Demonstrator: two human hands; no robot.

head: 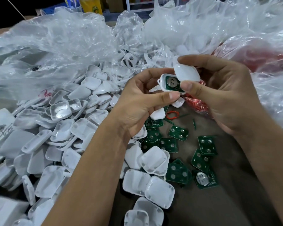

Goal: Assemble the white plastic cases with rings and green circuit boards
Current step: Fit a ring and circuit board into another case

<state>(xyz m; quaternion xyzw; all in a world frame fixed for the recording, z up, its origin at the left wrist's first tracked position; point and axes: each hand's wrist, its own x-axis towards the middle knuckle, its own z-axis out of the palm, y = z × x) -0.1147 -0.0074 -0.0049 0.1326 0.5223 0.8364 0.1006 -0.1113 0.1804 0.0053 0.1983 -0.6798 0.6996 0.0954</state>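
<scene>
The case (166, 85) sits up between both hands with a green board (171, 83) inside it, pinched by the left hand (142, 101), and the right hand (219, 93) pinches a white lid (186, 73) tilted just over it. This looks like the closing step, so next the lid needs to line up flat and be pressed down. More lids (64, 128), boards (178, 132) and a red ring (172, 115) lie below.

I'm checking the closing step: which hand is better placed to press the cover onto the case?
The right hand: it already pinches the white cover, tilted over the open case with the green board inside. The left hand grips that case.
</scene>
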